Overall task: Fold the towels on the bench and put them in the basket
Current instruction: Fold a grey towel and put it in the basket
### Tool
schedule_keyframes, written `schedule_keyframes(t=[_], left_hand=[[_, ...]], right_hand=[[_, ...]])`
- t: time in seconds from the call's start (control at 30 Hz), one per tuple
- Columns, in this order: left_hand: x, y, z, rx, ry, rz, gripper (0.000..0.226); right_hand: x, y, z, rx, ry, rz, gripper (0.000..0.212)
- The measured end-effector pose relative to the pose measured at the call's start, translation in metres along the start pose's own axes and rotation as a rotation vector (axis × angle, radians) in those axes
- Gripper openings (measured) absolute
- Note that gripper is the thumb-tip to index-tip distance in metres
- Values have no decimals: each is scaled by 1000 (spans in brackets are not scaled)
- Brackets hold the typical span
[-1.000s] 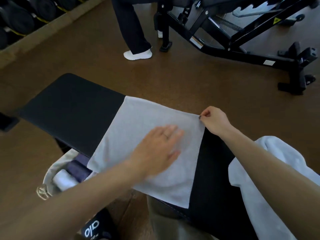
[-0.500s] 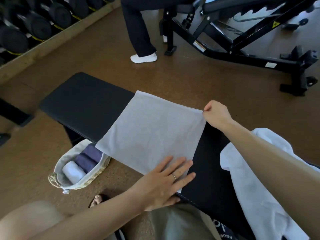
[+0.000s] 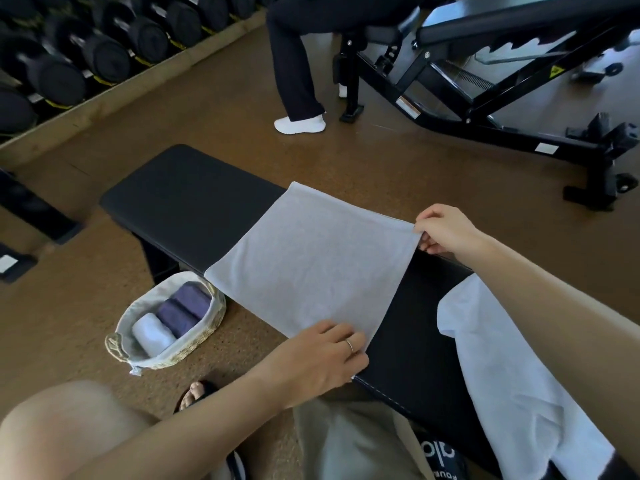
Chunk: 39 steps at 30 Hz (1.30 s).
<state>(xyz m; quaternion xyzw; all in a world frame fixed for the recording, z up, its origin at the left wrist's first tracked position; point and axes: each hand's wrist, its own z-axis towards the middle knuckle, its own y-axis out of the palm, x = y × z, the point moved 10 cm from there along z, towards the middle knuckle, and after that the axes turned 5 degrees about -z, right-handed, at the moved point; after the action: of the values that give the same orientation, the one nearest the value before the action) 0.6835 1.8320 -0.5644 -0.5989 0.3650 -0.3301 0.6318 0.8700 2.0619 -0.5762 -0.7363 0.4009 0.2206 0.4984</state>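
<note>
A head-worn camera looks down at a black padded gym bench (image 3: 194, 199) standing on a brown floor. A pale grey towel (image 3: 311, 258) lies spread flat across the bench, its near edge hanging slightly over the side toward the person. The right hand (image 3: 446, 230) pinches the towel's far right corner between thumb and fingertips, lifting it a little off the pad. The left hand (image 3: 322, 358) curls its fingers over the near right corner at the bench edge, gripping it. Holding both corners of one side looks like the set-up for carrying that edge over to the opposite side in a fold.

A white towel (image 3: 512, 375) lies crumpled on the bench to the right, partly under the right forearm, apparently waiting its turn. On the floor just beside the bench, within easy reach, sits a woven basket (image 3: 117, 348) with a fabric liner (it already holds one white and two purple rolled towels).
</note>
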Motion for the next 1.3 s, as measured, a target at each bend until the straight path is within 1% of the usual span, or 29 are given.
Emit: schedule_keyframes(t=[0.07,0.13,0.2,0.33,0.4,0.53,0.6,0.73,0.8,0.87,0.93,1.0,1.07,1.13,1.2,1.3], left_hand=[[0,-1,-2,-20,9,-40,7],[-1,-7,-5,-10,-36,-85,2],[-7,-18,-9,30,-133,-177,7],[-29,-40,-29,146,-354,-426,11],[-43,-50,-44,203,-462,-533,14],[-78,-64,-73,296,-677,-672,14],[-103,-67,-89,347,-804,-745,19],[-156,-52,-127,316,-1134,-918,18],[-177,-42,-146,310,-1226,-1032,19],[-194,-36,-160,284,-1260,-1083,21],[-207,-30,-172,238,-1295,-1091,22],[-218,-24,-180,203,-1320,-1082,23],[-228,-18,-187,165,-1338,-1062,24],[-237,-13,-192,117,-1351,-998,24],[-242,-9,-195,59,-1350,-936,25],[-244,4,-196,5,-1338,-930,26]], right_hand=[[2,3,-1,-31,29,94,15],[2,5,0,-47,47,154,20],[-2,7,0,-74,58,217,24],[-21,13,0,-201,42,354,27],[-33,18,0,-266,39,412,24],[-65,32,3,-367,34,500,12],[-85,40,7,-382,11,495,14],[-124,63,17,-425,-64,352,28],[-142,76,23,-419,-129,202,29],[-158,89,33,-374,-200,18,24],[-175,100,45,-308,-281,-155,14],[-190,113,56,-257,-363,-282,10],[-199,129,66,-242,-400,-337,14],[-200,143,79,-237,-377,-351,20],[-198,154,90,-232,-345,-376,17],[-198,167,101,-177,-389,-457,18]])
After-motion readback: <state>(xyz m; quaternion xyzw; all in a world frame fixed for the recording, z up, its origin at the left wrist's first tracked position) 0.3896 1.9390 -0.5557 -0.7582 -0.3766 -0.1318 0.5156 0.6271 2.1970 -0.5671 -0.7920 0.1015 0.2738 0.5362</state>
